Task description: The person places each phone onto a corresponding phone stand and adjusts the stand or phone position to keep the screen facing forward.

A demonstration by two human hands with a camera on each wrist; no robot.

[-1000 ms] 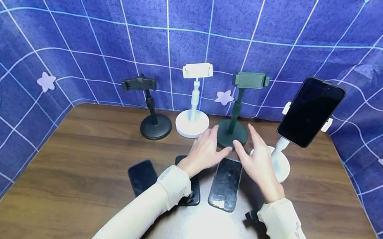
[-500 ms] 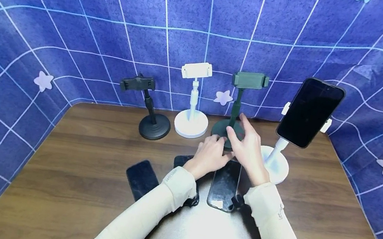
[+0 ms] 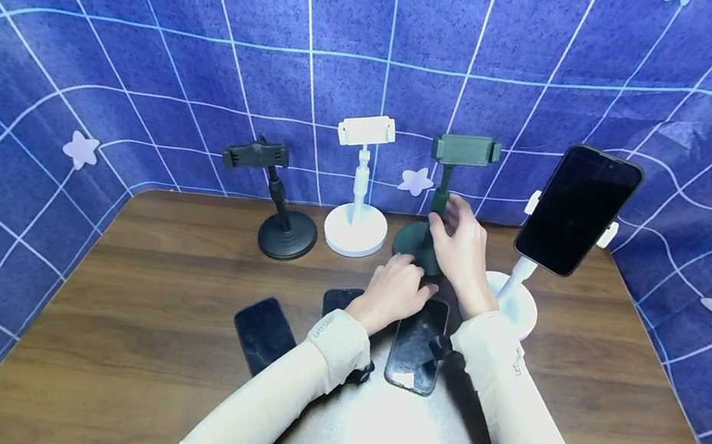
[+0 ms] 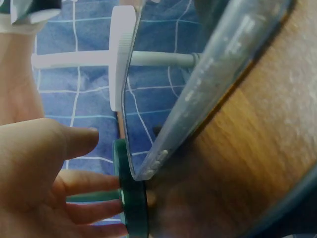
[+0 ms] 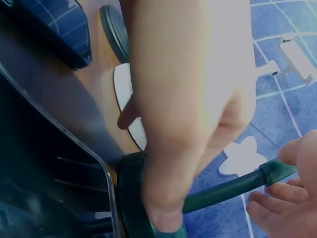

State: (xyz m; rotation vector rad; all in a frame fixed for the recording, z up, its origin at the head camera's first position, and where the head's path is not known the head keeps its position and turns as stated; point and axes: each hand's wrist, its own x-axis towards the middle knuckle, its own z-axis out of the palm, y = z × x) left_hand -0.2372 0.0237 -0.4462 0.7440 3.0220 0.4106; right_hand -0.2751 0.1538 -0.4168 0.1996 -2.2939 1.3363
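Note:
A dark green phone stand [image 3: 465,150] stands upright near the desk's back edge, its clamp holding nothing. My left hand [image 3: 390,293] holds the front of its round base; in the left wrist view the fingertips lie on the base [image 4: 132,198], while the thumb points along above it. Around the stem [image 5: 223,196], just under the clamp, my right hand [image 3: 462,247] curls thumb and fingers. In the right wrist view the left hand [image 5: 183,114] covers much of the base. A phone [image 3: 410,339] in a clear case lies face up in front of the stand, below both hands.
To the left are a white stand [image 3: 354,231] and a black stand [image 3: 287,233]. At right, another white stand [image 3: 517,306] holds a phone [image 3: 577,210] upright. Two more phones, one at left [image 3: 264,332] and one partly under the left wrist [image 3: 344,298], lie flat.
My right hand has moved left and up from beside the base to the green stem and now holds it. My left hand has shifted right and down onto the base's front.

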